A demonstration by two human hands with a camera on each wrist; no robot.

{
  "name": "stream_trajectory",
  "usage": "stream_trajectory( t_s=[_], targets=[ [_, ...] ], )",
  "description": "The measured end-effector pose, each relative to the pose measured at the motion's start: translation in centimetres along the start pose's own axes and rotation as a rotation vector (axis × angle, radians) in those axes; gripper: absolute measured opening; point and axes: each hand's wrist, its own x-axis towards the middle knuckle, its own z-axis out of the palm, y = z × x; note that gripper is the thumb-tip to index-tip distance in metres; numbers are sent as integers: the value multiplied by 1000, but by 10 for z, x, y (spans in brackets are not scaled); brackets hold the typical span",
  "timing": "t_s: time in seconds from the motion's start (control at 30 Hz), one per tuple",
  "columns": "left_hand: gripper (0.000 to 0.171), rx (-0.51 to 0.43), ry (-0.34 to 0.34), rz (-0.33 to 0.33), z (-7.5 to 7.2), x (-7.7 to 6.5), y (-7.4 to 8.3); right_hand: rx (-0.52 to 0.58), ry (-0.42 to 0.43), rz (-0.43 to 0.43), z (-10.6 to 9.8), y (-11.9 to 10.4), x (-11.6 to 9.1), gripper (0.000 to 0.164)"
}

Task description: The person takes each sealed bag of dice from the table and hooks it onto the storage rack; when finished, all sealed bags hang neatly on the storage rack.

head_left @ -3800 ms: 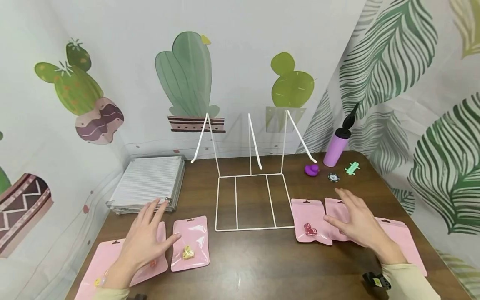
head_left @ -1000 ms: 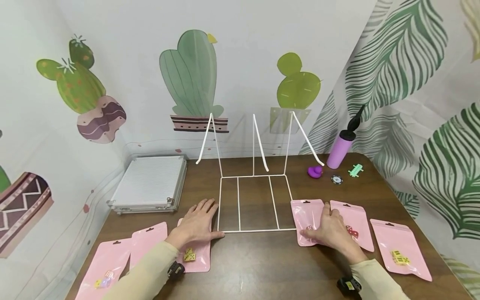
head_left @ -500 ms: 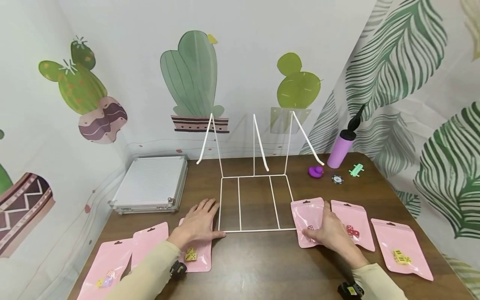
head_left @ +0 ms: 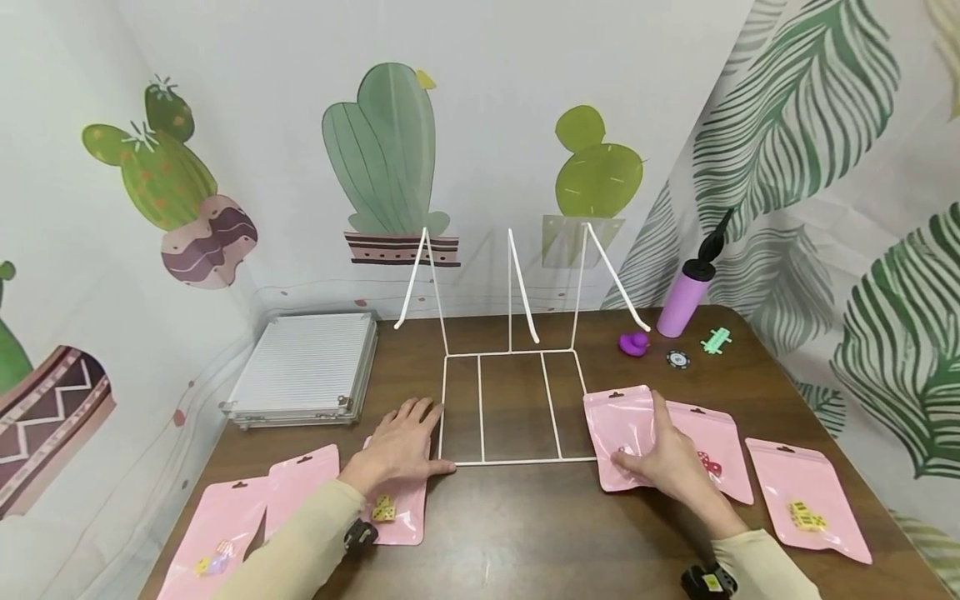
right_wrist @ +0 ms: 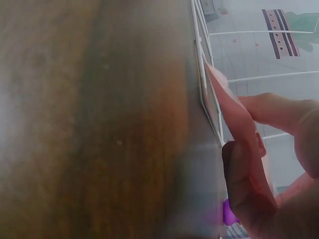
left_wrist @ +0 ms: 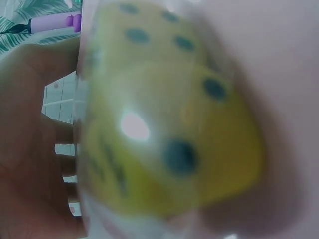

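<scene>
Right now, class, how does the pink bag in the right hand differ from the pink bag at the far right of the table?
The held bag is pinched by the right hand; the far-right bag lies untouched. The hand partly covers the held bag, while the far-right bag shows fully, its yellow dice visible. Both are pink, with a dark slot near the top.

The bench (head_left: 502, 525) is viewed forward and down from head height, the printed wall (head_left: 495, 142) being faced beyond. In the left wrist view, turned sideways, the yellow dice (left_wrist: 169, 129) are seen blurred from very near. In the right wrist view, also turned sideways, the bench is skimmed closely. The wire rack (head_left: 512, 352) and held pink bag (head_left: 621, 421) are shared by head and right wrist views, the dice and purple pump (head_left: 684, 302) by head and left.
</scene>
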Motion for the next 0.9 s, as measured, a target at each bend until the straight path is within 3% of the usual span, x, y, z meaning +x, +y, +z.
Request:
stream_trajectory(
  t_s=[0.23, 0.9],
  targets=[
    [102, 12, -2, -5, -1, 1, 2, 39, 40, -58, -5, -3, -1, 124],
    [102, 9, -53, -43, -7, 6, 4, 82, 166, -192, -44, -34, -14, 115]
  ],
)
